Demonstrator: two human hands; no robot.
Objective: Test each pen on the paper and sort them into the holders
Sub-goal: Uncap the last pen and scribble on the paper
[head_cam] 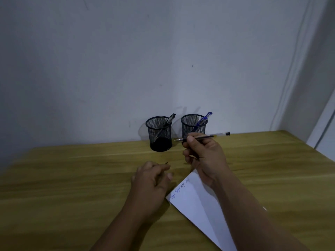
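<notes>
Currently, scene read left to right. Wooden table (pixel 72 178) is seen running up to a plain grey-white wall (pixel 108 60).

Left hand (pixel 152 180) is rested on the table, fingers curled loosely inward. A small dark tip is seen poking out just past its fingertips; whether something is being grasped there cannot be told.

Left holder (pixel 159 134), black mesh, is stood upright at the back of the table near the wall. One black-capped pen (pixel 170 120) is leaned inside it, cap end up above the rim, tilted right.

Right holder (pixel 193 125), same black mesh, is stood just beside the left one, apart from it. Blue-capped pens (pixel 204 120) are leaned inside, caps above the rim, tilted right. Lower front of this holder is hidden by the right hand.

Right hand (pixel 203 151) is raised above the table in front of the right holder. A clear-barrelled pen (pixel 204 137) is pinched between thumb and fingers, held nearly level, writing tip uncapped and pointed left, black end cap pointed right.

Paper (pixel 195 201), white, is laid on the table, skewed, partly under the right forearm. Small blue scribbles (pixel 180 188) are seen along its upper-left edge, near the left hand's thumb.
</notes>
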